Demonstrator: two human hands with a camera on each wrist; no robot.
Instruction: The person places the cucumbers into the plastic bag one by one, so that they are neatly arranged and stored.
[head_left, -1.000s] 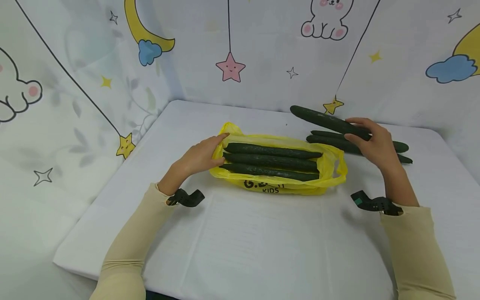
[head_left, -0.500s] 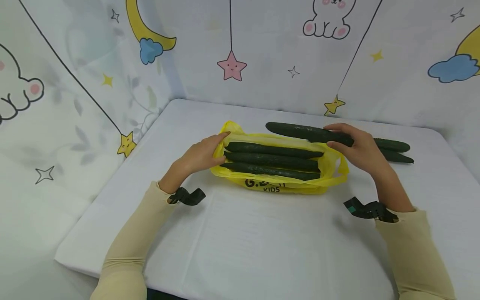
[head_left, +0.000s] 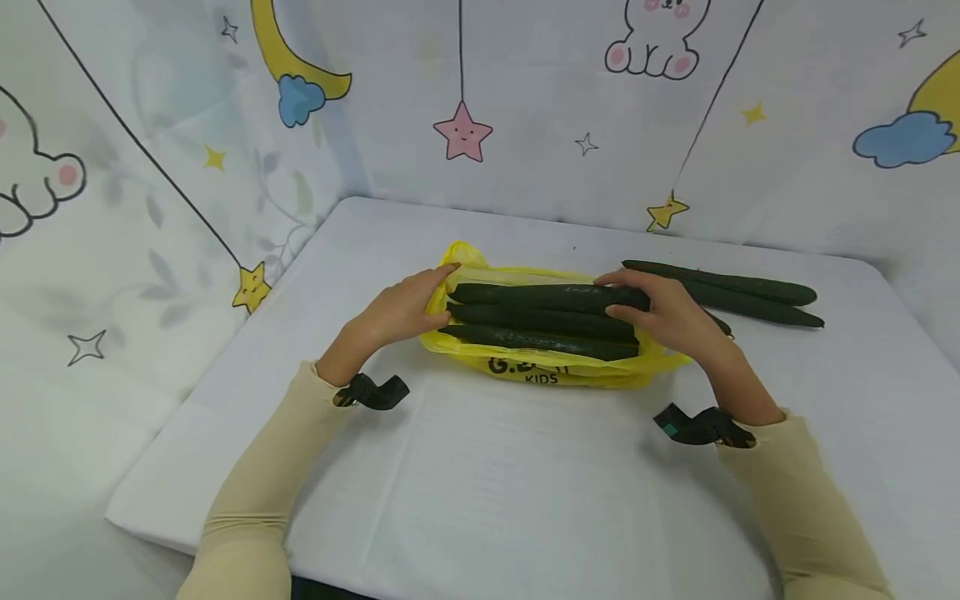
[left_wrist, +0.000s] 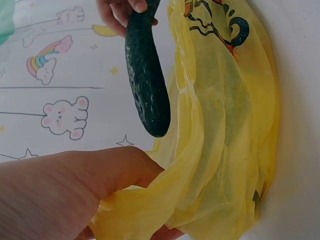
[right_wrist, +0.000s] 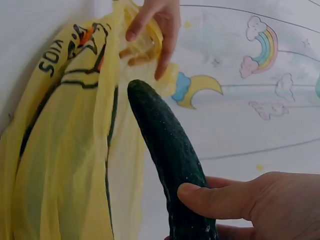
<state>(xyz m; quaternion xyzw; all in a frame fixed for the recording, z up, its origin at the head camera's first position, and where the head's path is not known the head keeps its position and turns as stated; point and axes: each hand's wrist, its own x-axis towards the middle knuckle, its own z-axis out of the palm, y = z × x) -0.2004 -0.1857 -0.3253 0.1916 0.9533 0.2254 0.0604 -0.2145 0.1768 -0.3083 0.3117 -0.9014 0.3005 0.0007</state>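
Note:
My right hand grips a dark green cucumber, thumb on one side and fingers on the other. It is held level above the open yellow plastic bag, where it partly overlaps the cucumbers inside. A dark tip shows past the back of the hand. Several cucumbers lie side by side in the bag. My left hand holds the bag's left end, its rim between thumb and fingers; in the left wrist view the thumb lies over the yellow film and the fingers are mostly hidden.
Two more cucumbers lie together on the white-covered table, behind and right of the bag. A patterned cloth wall rises along the table's back edge. The bag's right handle is largely covered by my right hand.
My right hand has carried the cucumber leftward and down, from over the two on the table to over the bag. The left hand stays at the bag's left end.

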